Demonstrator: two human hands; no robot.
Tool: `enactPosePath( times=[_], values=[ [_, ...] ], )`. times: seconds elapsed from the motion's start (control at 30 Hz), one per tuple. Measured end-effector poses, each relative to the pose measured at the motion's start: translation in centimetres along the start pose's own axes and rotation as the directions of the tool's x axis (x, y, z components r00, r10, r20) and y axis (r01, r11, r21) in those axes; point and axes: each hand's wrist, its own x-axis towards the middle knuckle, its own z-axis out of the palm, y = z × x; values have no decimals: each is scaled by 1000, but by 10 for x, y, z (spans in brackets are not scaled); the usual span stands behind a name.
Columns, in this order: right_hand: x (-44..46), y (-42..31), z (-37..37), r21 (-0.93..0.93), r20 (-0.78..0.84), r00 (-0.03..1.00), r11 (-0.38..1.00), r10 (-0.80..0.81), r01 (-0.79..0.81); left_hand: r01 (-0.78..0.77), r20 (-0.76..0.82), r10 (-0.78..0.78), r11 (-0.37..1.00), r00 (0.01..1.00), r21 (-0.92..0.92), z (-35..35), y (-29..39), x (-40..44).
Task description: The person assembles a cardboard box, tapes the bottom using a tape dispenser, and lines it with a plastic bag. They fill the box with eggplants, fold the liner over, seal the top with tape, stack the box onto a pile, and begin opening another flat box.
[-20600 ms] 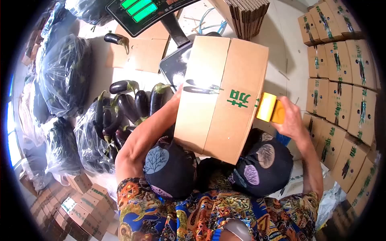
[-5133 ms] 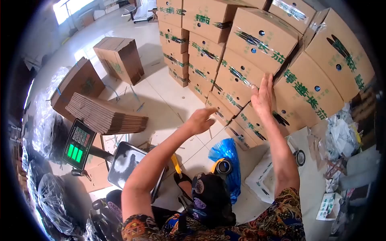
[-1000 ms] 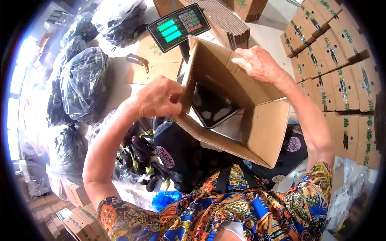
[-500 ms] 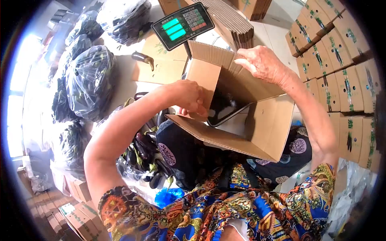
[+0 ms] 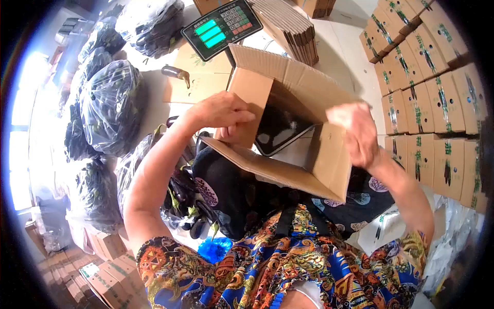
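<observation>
An open cardboard box [image 5: 329,162], with its flaps raised, stands in front of me. My left hand [image 5: 226,114] is closed on the box's left flap, fingers curled over the cardboard. At the box's right side is my right hand [image 5: 355,131], bent and blurred by motion; whether its fingers grip the edge I cannot make out. Through the open box a dark glossy tray-like surface [image 5: 280,129] shows. Beyond the box stands a scale display [image 5: 221,28] with lit green readouts. Loose eggplants [image 5: 180,198] lie by my left leg.
Bags of eggplants [image 5: 113,105] line the left side. A single eggplant [image 5: 175,72] rests on flat cardboard [image 5: 206,85]. Folded cartons [image 5: 288,28] are stacked at the back, and taped boxes [image 5: 422,108] form a wall on the right.
My right hand has come off the far flap and moved down toward me to the box's right side. My left hand stays on the left flap. The view has shifted slightly.
</observation>
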Motion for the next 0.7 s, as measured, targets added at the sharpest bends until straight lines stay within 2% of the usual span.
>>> enactPosePath(
  times=[0.07,0.1,0.17,0.23,0.27,0.3,0.37,0.4,0.43,0.5,0.57,0.6,0.63,0.7],
  values=[
    [33,10,6,-47,-88,996,999,17,-21,68,-33,-74,984,997,-166,-17,5,-9],
    [44,14,12,-57,-78,997,998,-21,16,344,49,-350,868,935,-357,-21,2,-14],
    [61,19,23,-74,-51,994,993,-101,97,383,61,-392,837,918,-391,-26,0,-24],
    [44,30,63,-46,265,961,995,-74,90,283,24,-294,889,956,-360,-20,-6,-21],
    [37,30,84,-37,426,905,999,9,7,231,8,-242,912,970,-339,-18,-9,-19],
    [28,40,113,-75,302,944,984,-130,159,258,6,-278,882,961,-395,-21,-6,-19],
    [45,30,112,-225,185,975,960,-126,167,316,23,-354,800,935,-510,-25,-2,-24],
    [48,30,110,-165,179,979,978,-96,127,302,-8,-356,805,935,-510,-24,-6,-28],
    [49,31,111,-195,220,973,974,-72,116,354,-1,-402,808,916,-471,-24,-10,-32],
    [42,43,123,-214,312,949,969,-51,123,256,-20,-340,742,940,-619,-25,-6,-46],
    [43,45,127,-195,336,939,970,-70,142,-24,-248,-334,554,909,-832,-8,-14,-68],
    [41,49,132,-197,343,936,967,-83,158,-175,-348,-349,443,870,-879,0,-15,-76],
    [42,51,136,-198,349,932,965,-94,172,-313,-493,-310,481,813,-819,7,1,-81],
    [42,51,141,-194,399,916,971,-48,136,-185,-633,-443,708,634,-681,18,34,-65]
  ],
)
